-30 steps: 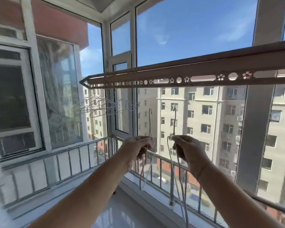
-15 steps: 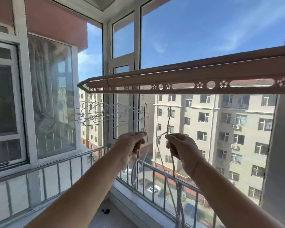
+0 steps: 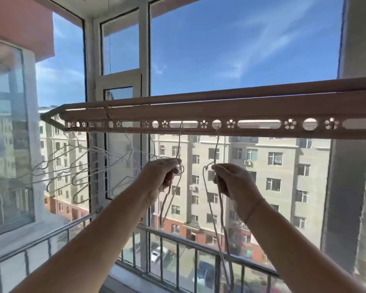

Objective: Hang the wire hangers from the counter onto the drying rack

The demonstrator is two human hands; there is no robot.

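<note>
Hangers (image 3: 217, 149) pinched by left hand (image 3: 161, 176) and right hand (image 3: 235, 182), hooks above at drying rack (image 3: 251, 111)

sky: blue sky (image 3: 241, 39) with thin white cloud fills the upper panes.
window frame: white window frame (image 3: 144, 60), upright, left of centre.
building: pale apartment block (image 3: 262, 166) with a red base, across the middle.
railing: metal railing (image 3: 199, 247) runs along the lower frame.
car: white car (image 3: 155, 255) far below, behind the bars.
wall: red wall (image 3: 15, 15), upper left.
column: grey column (image 3: 342, 197), right edge.
</note>
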